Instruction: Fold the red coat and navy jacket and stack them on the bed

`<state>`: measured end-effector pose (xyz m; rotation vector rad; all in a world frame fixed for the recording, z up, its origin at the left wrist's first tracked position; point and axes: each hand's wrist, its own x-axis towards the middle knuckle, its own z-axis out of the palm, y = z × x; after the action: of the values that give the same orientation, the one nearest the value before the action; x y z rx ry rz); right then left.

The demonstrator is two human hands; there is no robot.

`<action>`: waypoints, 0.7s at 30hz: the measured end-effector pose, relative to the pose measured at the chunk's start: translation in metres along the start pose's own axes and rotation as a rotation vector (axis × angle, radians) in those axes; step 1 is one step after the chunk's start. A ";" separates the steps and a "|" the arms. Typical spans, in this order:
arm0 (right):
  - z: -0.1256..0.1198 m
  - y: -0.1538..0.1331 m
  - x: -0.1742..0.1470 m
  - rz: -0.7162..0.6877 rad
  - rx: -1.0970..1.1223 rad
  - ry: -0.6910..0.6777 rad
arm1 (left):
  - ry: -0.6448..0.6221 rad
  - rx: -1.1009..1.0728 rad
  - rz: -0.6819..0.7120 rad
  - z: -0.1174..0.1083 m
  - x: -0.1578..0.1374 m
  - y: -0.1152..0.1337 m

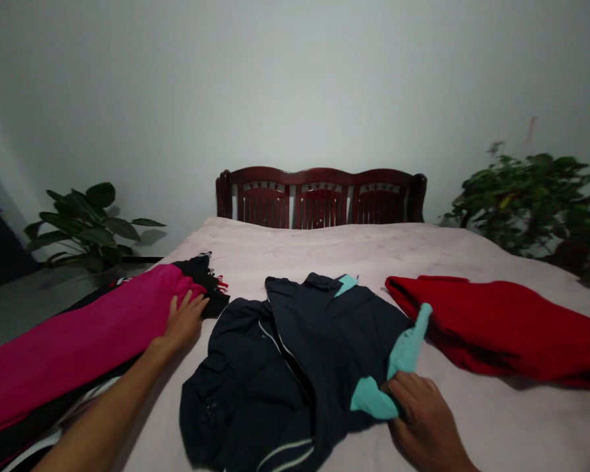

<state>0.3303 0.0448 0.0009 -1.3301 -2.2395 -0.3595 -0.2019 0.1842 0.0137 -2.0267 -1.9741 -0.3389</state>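
A dark navy jacket with white piping and light teal patches lies loosely spread on the bed, its front partly folded over. At its right side my right hand is closed on the jacket's edge, where teal fabric bunches by the fingers. My left hand rests with fingers spread on a bright pink garment. That garment lies on top of a stack of dark clothes at the left, with red and white trim showing at the far end.
A folded red garment lies to the right of the jacket. Under everything is a pale pink bedsheet. A dark red wooden headboard stands at the back wall, with leafy plants at left and right.
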 end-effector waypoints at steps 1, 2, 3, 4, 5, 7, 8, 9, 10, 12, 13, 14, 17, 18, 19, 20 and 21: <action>-0.003 -0.004 0.001 0.009 -0.008 -0.007 | -0.005 -0.031 0.002 -0.002 -0.006 0.007; -0.006 -0.007 0.003 0.019 -0.016 -0.013 | -0.021 -0.087 -0.004 -0.004 -0.014 0.015; -0.010 -0.010 0.005 0.025 -0.023 -0.023 | -0.050 -0.164 -0.026 -0.007 -0.025 0.022; -0.014 -0.012 0.008 0.022 -0.030 -0.033 | -0.090 -0.253 -0.060 -0.010 -0.036 0.029; -0.018 -0.012 0.012 0.008 -0.038 -0.046 | -0.131 -0.338 -0.099 -0.013 -0.048 0.036; -0.026 -0.011 0.020 -0.030 -0.044 -0.085 | -0.209 -0.439 -0.172 -0.021 -0.067 0.046; -0.028 -0.009 0.025 -0.046 -0.041 -0.117 | -0.245 -0.455 -0.192 -0.026 -0.074 0.050; -0.031 -0.008 0.029 -0.052 -0.036 -0.157 | -0.276 -0.460 -0.201 -0.031 -0.077 0.053; -0.032 -0.008 0.032 -0.045 -0.031 -0.198 | -0.300 -0.460 -0.203 -0.036 -0.078 0.054; -0.035 -0.012 0.033 -0.002 -0.027 -0.279 | -0.316 -0.456 -0.198 -0.049 -0.071 0.052; -0.036 -0.017 0.032 0.029 -0.026 -0.314 | -0.300 -0.448 -0.195 -0.056 -0.065 0.049; -0.037 -0.024 0.029 0.061 -0.014 -0.347 | -0.272 -0.433 -0.202 -0.063 -0.059 0.045; -0.042 -0.051 0.016 0.089 0.142 -0.471 | -0.179 -0.383 -0.281 -0.083 -0.040 0.037; -0.044 -0.058 0.012 0.080 0.223 -0.507 | -0.156 -0.377 -0.309 -0.088 -0.037 0.037; -0.045 -0.063 0.009 0.079 0.306 -0.531 | -0.139 -0.385 -0.327 -0.092 -0.034 0.041; -0.044 -0.065 0.008 0.097 0.385 -0.544 | -0.130 -0.406 -0.334 -0.094 -0.033 0.048; -0.043 -0.065 0.008 0.137 0.456 -0.542 | -0.131 -0.443 -0.329 -0.094 -0.033 0.058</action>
<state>0.2830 -0.0005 0.0429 -1.4229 -2.4161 0.5984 -0.1419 0.1178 0.0861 -1.9969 -2.4994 -0.7958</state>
